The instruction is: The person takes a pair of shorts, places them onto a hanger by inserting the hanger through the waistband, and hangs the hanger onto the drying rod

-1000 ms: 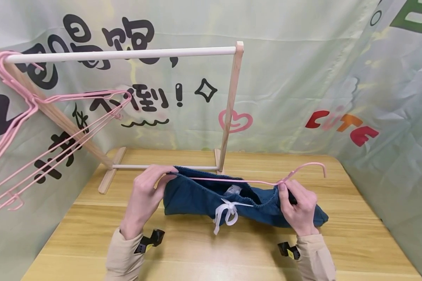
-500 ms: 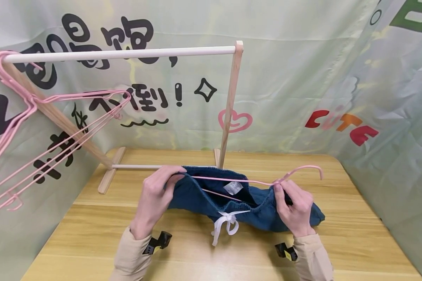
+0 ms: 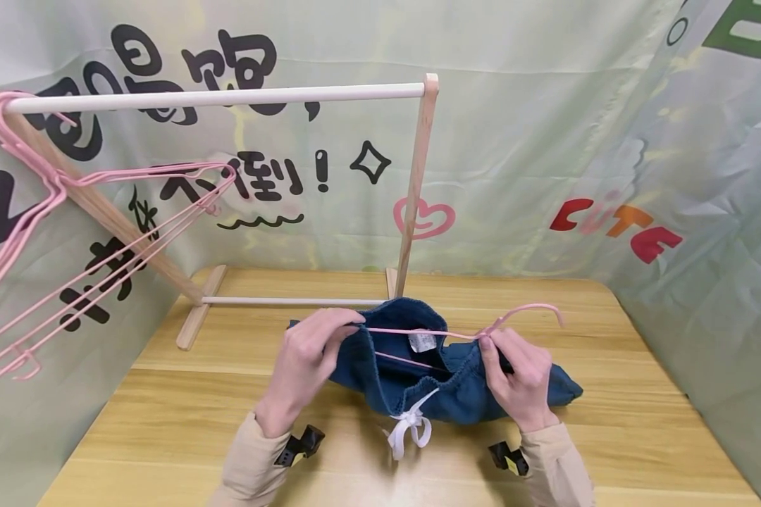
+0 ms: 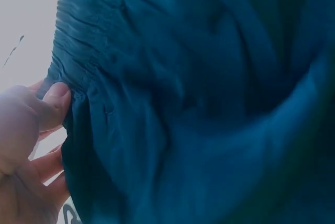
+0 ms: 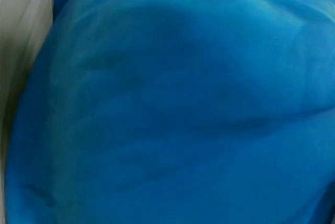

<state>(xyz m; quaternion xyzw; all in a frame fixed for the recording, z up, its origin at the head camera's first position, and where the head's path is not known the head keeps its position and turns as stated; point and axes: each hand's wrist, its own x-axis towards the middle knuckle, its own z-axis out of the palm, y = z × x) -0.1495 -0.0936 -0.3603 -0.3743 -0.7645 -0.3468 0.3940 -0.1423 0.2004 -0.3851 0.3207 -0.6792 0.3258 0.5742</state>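
Blue drawstring pants [image 3: 463,398] with a gathered waistband lie over the tabletop, their waist opening facing up. A white bow [image 3: 411,422] hangs at the front and a white label [image 3: 422,341] shows inside. My left hand [image 3: 307,362] pinches the waistband at its left end; in the left wrist view the thumb [image 4: 56,96] presses on the gathered fabric. A pink hanger [image 3: 418,332] reaches into the opening, its lower bar partly hidden by cloth. With my right hand [image 3: 523,380] I grip the hanger just below its hook, against the waistband. Blue fabric [image 5: 183,103] fills the right wrist view.
A wooden rack [image 3: 415,190] with a white top rail [image 3: 228,97] stands behind the pants. Several pink hangers [image 3: 57,179] hang at its left end. The wooden table [image 3: 640,436] meets printed cloth walls [image 3: 514,141] at the back and sides.
My left hand has moved right, drawing the waistband inward so the opening gapes wider and the hanger's lower bar shows. The right hand and hook have shifted slightly left and down.
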